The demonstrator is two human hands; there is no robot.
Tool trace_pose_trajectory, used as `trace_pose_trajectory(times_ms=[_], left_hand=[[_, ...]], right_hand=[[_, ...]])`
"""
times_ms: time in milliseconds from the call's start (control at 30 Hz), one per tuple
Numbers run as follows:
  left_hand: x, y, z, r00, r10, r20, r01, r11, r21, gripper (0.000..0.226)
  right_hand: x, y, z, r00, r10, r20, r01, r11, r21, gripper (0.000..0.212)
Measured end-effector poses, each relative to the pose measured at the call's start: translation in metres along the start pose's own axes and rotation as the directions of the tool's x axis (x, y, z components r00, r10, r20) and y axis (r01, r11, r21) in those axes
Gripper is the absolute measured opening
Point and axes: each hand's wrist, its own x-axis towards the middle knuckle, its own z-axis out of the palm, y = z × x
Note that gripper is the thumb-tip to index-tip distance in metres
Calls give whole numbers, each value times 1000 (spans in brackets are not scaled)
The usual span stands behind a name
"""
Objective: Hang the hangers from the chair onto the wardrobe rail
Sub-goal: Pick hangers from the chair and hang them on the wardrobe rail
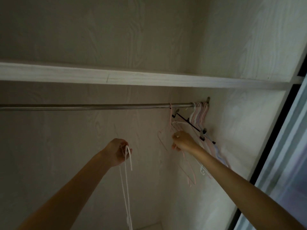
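1. The step in hand looks like hanging one hanger: a thin pale-pink wire hanger [171, 123] already has its hook over the round grey metal wardrobe rail [99, 107], a little left of the bunch of pastel pink, white and lilac hangers [200, 113] packed at the rail's right end.
2. The right hand [180, 141] is up at that pink hanger, fingers curled on its frame just below the hook, apparently steadying or sliding it.
3. The left hand [118, 152] is closed around the hooks of a few thin white hangers [126, 188], which dangle below it, well under the rail.
4. A black bar with clips [189, 124] hangs beneath the rail by the right wall; the white wooden shelf [132, 77] runs above.
5. Next, I judge, the right hand lets go, takes one white hanger from the left and lifts its hook over the rail.
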Motion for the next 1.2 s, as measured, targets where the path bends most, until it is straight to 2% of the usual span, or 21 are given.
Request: trace_pose_trajectory(times_ms=[67,167,233,300,367,467,567,633,733,867,967,1033,1100,1133,1200], left_hand=[[2,1,1,1000,5,7,-5,1000,-18,29],[2,3,5,1000,8,26,-6,998,-68,27],[1,5,9,999,10,43,-7,998,-69,27],[-2,5,13,999,13,43,-11,999,-42,28],[-3,5,14,999,13,50,-12,999,-30,25],[3,6,11,997,-10,71,12,999,-31,20],[4,3,13,996,-18,86,19,1000,-11,21],[3,3,15,996,-22,81,21,1000,9,22],[6,3,17,997,-27,68,22,997,77,21],[8,4,21,1000,-1,-6,1,998,65,20],[8,2,26,998,35,-51,-31,997,77,21],[5,0,29,991,71,-111,-63,995,75,28],[-1,-2,34,978,113,-176,-114,993,5,39],[-5,-3,36,973,122,-196,-134,990,-48,43],[-9,-5,40,965,123,-230,-158,978,-140,44]], right_hand=[[4,-2,-8,969,-171,-178,122,959,-254,51],[15,-27,-18,802,-449,-393,286,868,-407,65],[35,-40,-22,727,-583,-362,333,761,-557,62],[54,-42,-22,741,-622,-252,309,650,-694,58],[68,-34,-22,762,-613,-207,284,604,-745,58],[78,-19,-27,710,-656,-257,282,599,-749,59],[85,-3,-39,699,-644,-311,230,615,-754,62],[86,7,-49,715,-617,-329,186,622,-761,65],[86,17,-65,777,-552,-302,126,607,-784,68],[77,19,-79,822,-491,-290,109,634,-765,76],[55,2,-66,795,-514,-322,204,727,-655,69],[26,-13,-47,730,-574,-371,340,776,-532,44],[-9,-25,-25,715,-583,-386,446,805,-391,22],[-26,-29,-16,741,-564,-364,469,823,-321,18],[-47,-35,0,864,-442,-243,414,896,-157,18]])
